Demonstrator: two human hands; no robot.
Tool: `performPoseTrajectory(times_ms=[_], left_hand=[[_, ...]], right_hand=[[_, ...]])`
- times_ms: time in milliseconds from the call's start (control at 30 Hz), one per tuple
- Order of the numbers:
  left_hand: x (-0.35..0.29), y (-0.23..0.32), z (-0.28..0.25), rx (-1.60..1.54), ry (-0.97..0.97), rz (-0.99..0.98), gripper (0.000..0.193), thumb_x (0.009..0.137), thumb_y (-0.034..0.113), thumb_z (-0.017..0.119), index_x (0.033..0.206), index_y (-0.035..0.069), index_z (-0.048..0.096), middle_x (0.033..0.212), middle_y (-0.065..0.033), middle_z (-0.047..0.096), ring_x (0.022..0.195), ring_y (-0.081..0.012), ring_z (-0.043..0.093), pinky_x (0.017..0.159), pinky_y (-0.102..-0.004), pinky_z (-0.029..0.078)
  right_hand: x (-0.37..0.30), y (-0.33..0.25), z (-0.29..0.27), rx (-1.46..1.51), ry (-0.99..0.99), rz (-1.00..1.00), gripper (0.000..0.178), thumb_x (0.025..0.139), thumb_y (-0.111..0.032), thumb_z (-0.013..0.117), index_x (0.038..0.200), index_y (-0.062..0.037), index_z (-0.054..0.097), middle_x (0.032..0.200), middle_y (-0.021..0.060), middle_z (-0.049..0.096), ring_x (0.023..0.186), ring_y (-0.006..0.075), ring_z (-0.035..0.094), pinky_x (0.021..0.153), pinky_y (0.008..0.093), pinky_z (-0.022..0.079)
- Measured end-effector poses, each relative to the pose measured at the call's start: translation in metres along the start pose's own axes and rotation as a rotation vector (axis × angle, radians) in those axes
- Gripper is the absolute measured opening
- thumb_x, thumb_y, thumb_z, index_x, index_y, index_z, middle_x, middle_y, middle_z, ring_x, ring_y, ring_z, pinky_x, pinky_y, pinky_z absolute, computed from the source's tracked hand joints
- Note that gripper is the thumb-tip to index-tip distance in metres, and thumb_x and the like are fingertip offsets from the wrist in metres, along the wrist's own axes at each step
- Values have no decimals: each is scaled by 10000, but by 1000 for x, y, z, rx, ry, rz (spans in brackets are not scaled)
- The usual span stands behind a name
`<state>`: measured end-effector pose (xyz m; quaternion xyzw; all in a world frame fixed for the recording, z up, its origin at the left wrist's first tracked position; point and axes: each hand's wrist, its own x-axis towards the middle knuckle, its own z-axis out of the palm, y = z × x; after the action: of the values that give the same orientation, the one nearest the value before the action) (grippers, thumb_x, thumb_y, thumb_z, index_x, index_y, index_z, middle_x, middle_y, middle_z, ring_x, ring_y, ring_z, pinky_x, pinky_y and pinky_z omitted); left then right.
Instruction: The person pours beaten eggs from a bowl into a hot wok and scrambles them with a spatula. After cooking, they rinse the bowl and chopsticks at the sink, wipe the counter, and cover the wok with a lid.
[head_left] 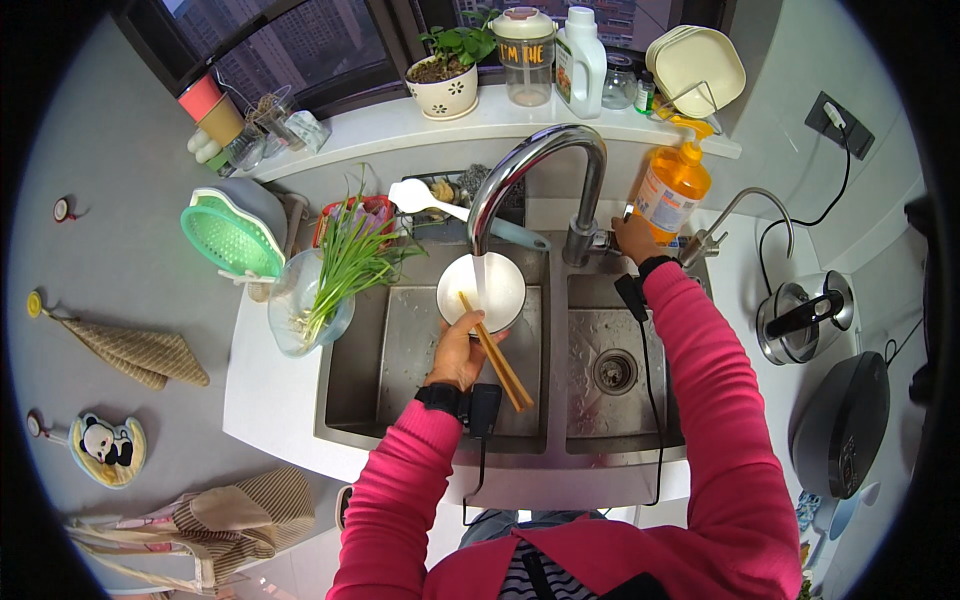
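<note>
My left hand (458, 358) is closed round a white bowl (505, 287) and a pair of wooden chopsticks (508, 372), over the larger left sink basin (400, 345). The chopsticks' far ends rest inside the bowl, and their other ends stick out toward me. Water runs from the curved chrome faucet (520, 153) into the bowl. At the faucet's base, on the right, my right hand (634, 238) is closed on the faucet handle (606, 241), which its fingers partly hide. An orange soap pump bottle (672, 195) stands just beyond that hand.
Left of the sink, green onions (350, 268) lie in a clear bowl (283, 318), near a green colander (222, 240). A white spoon (425, 198) rests behind the left basin. The right basin (590, 415) has a drain. A kettle (790, 325) stands at right.
</note>
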<state>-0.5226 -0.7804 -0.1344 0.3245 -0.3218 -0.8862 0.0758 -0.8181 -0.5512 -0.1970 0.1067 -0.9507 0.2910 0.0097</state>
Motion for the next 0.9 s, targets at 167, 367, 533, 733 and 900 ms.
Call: performPoseTrajectory(times_ms=[167, 367, 533, 733, 900], left_hand=[[5, -4, -6, -2, -20, -29, 490, 794, 25, 612, 1245, 19, 421, 1182, -147, 510, 1085, -330, 537, 898, -529, 503], [4, -8, -3, -8, -1, -65, 543, 794, 6, 604, 1280, 61, 369, 1213, -135, 475, 1124, -333, 511, 888, -542, 505], [7, -13, -3, 4, -1, -64, 544, 780, 8, 622, 1274, 57, 400, 1207, -131, 490, 1128, -329, 512, 888, -537, 506], [12, -17, -8, 18, -3, -64, 565, 769, 7, 619, 1284, 77, 397, 1212, -140, 495, 1105, -341, 534, 869, -531, 517], [14, -19, -12, 27, 4, -23, 559, 769, 14, 619, 1280, 71, 398, 1205, -144, 504, 1086, -346, 547, 851, -527, 526]], right_hand=[[2, 3, 1, -2, -17, -14, 442, 868, -347, 517, 834, 80, 625, 785, 314, 610, 810, 445, 611, 724, 483, 473], [3, 5, 1, -82, -41, -85, 426, 882, -346, 497, 860, 58, 631, 789, 294, 618, 806, 435, 612, 719, 478, 471], [4, 7, 1, -66, -77, -70, 437, 890, -354, 484, 860, 57, 628, 807, 292, 620, 813, 426, 614, 715, 472, 470], [5, 10, 5, -67, -36, -98, 423, 892, -344, 486, 857, 51, 634, 811, 289, 624, 801, 414, 618, 703, 463, 472], [3, 9, 4, 83, -38, -10, 406, 862, -337, 549, 825, 57, 637, 756, 265, 631, 774, 402, 629, 676, 448, 473]])
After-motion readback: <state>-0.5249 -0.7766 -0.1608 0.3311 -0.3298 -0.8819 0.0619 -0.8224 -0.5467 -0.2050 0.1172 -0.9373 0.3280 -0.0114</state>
